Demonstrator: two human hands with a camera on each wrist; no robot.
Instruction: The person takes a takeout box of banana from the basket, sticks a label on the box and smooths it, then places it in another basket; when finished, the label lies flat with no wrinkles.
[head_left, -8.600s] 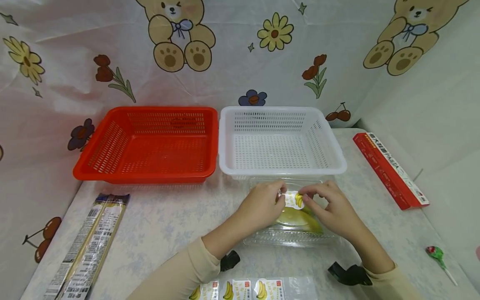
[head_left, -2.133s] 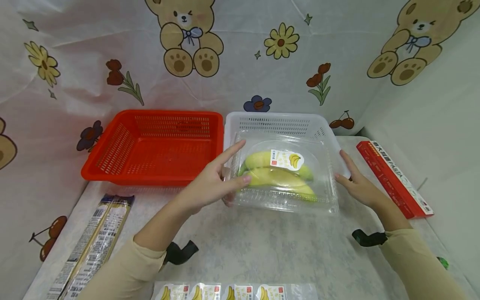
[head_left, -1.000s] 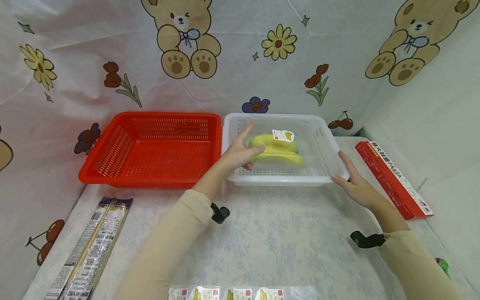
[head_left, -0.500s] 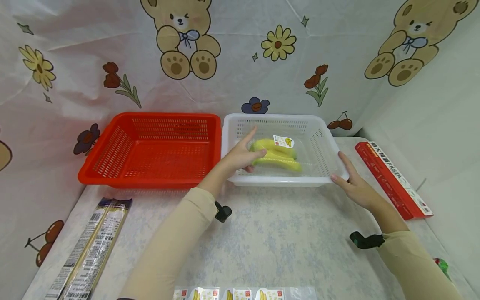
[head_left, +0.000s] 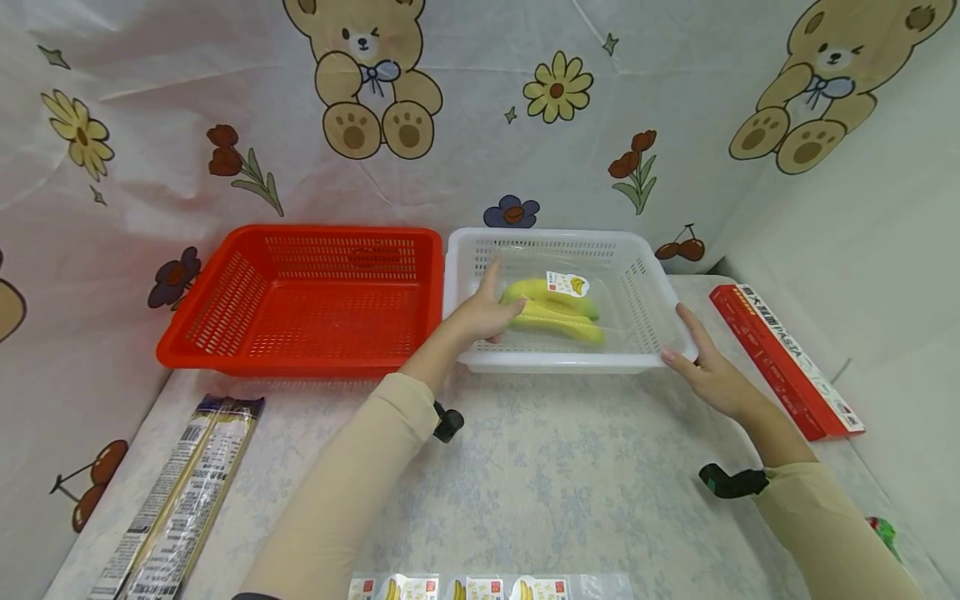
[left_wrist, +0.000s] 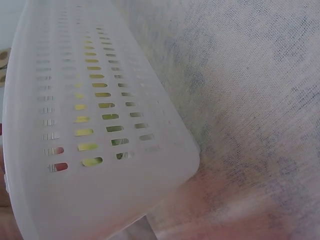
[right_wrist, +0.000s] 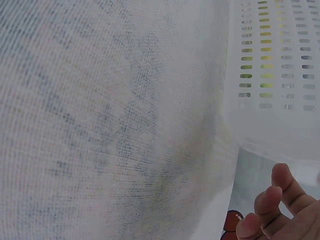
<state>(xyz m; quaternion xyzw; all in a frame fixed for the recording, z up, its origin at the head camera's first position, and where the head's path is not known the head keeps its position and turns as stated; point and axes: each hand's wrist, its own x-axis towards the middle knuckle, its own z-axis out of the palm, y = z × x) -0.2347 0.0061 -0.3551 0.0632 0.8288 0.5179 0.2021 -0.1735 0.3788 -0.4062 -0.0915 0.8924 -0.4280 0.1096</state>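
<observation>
A clear plastic clamshell box of bananas (head_left: 558, 321) lies in the white basket (head_left: 577, 360), with a banana-print label (head_left: 567, 284) stuck on its lid. My left hand (head_left: 483, 315) reaches over the basket's left rim, index finger and thumb stretched along the box's left end; its lower fingers are mostly hidden. Through the slots in the left wrist view, yellow-green bananas (left_wrist: 87, 146) show beside a pink fingertip (left_wrist: 61, 166). At the front right corner, my right hand (head_left: 708, 375) holds the basket, thumb at the rim. Several curled fingers (right_wrist: 270, 200) appear outside the corner in the right wrist view.
A red basket (head_left: 300, 362) stands left of the white one. Long gold-and-clear packets (head_left: 183, 500) lie at left, a red pasta box (head_left: 783, 358) at right. A banana label strip (head_left: 480, 587) lies at the front edge; a lollipop (head_left: 883, 532) sits far right.
The closed banana box, earlier labelled on the table, was carried into the white basket by my left hand. Lately its index finger has swung slightly left, thumb drawing back; my right hand stays at the corner.
</observation>
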